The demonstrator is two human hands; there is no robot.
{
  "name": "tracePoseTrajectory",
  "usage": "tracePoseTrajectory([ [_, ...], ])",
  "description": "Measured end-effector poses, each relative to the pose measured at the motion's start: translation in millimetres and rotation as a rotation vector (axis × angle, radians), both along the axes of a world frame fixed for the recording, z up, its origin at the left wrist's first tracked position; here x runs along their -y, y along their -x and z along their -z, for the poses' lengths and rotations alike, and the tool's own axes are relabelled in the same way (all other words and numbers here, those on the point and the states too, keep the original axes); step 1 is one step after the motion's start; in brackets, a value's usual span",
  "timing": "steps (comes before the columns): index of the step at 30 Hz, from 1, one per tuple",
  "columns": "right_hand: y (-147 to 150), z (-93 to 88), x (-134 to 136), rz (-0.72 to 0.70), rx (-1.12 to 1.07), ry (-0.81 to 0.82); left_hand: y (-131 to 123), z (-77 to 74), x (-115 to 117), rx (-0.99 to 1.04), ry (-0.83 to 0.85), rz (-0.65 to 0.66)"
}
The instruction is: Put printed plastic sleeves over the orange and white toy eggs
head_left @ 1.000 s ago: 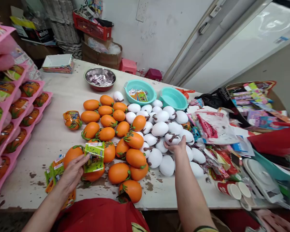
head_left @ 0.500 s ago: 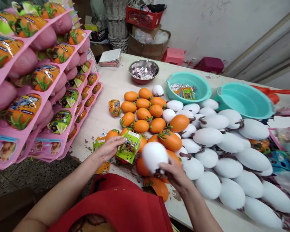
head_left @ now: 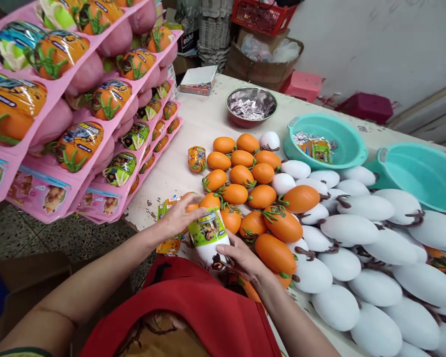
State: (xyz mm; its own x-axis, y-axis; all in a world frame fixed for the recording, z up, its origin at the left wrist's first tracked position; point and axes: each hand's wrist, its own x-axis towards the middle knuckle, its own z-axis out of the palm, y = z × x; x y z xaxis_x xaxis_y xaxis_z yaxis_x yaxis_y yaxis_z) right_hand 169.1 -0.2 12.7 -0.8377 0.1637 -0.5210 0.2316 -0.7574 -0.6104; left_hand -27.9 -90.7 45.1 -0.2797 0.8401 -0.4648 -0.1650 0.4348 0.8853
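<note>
My right hand (head_left: pixel 241 253) grips a white egg-shaped toy (head_left: pixel 203 252) with dark brown limbs at its lower end. Over the toy's upper part sits a green printed plastic wrapper (head_left: pixel 208 229); I cannot tell whether it goes all the way round. My left hand (head_left: pixel 176 218) pinches the wrapper's top edge. Beneath and beside that hand lies a pile of green and orange wrappers (head_left: pixel 169 243). Just beyond my hands are rows of orange egg-shaped toys (head_left: pixel 262 197) with green limbs, one of them a wrapped orange toy (head_left: pixel 196 159).
Many white egg toys (head_left: pixel 351 229) cover the right side of the table. Behind them stand a teal basin (head_left: pixel 351 130) with packets, another teal basin (head_left: pixel 423 173), and a metal bowl (head_left: pixel 241 121) of small sachets. Stacked pink trays (head_left: pixel 96 139) of wrapped toys rise at left.
The white toy has moved left to my left hand, and the green wrapper now covers its upper part. The camera view has shifted left.
</note>
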Motion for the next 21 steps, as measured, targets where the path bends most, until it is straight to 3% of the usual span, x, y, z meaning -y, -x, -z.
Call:
tracePoseTrajectory([
  [2, 0, 1.0, 15, 0.1, -0.01, 0.033, 0, -0.3, 16, 0.088, 0.052, -0.072],
  [6, -2, -0.1, 38, 0.123, -0.016, 0.074, -12, 4.7, 41, 0.44, 0.093, 0.064],
  [9, 1, -1.9, 39, 0.128, 0.012, 0.011, -19, 4.9, 45, 0.48, 0.044, 0.086],
  [14, 0, -3.2, 32, 0.009, 0.036, -0.133, -25, 3.4, 50, 0.532, 0.013, 0.143],
  [18, -13, 5.0, 37, 0.029, 0.13, -0.248, -35, 12.0, 59, 0.568, 0.084, 0.127],
  [21, -22, 14.2, 43, 0.026, 0.186, -0.226, -37, 17.3, 62, 0.582, 0.093, 0.156],
])
